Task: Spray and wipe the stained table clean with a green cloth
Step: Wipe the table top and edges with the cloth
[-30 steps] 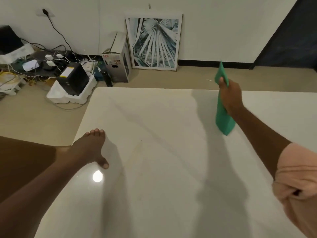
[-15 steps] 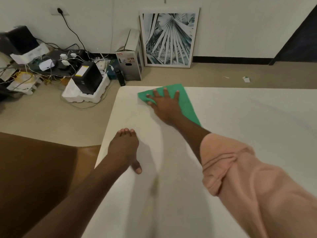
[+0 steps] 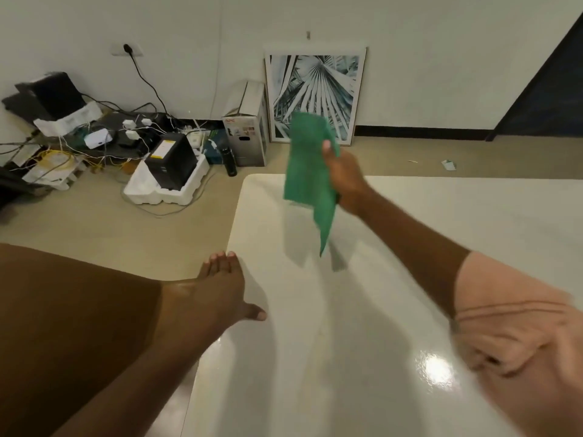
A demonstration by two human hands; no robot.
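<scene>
Your right hand (image 3: 342,178) grips the green cloth (image 3: 307,171), fingers curled round its right edge. The cloth hangs clear above the table (image 3: 441,234), its lower corner trailing below your grip and casting a shadow on the top beneath it. Your left hand (image 3: 217,288) lies flat at the table's left edge, fingers straight, thumb spread, well below and left of the cloth.

White wall (image 3: 410,42) behind, beige floor (image 3: 94,222) below. Framed palm-leaf print (image 3: 315,89) propped on floor against wall. Left of print: grey carton (image 3: 247,143), black bottle (image 3: 230,160), black box in white foam tray (image 3: 167,181), cable tangle (image 3: 79,146). Above tangle, wall socket (image 3: 126,49). Right of print, dark doorway (image 3: 549,99).
</scene>
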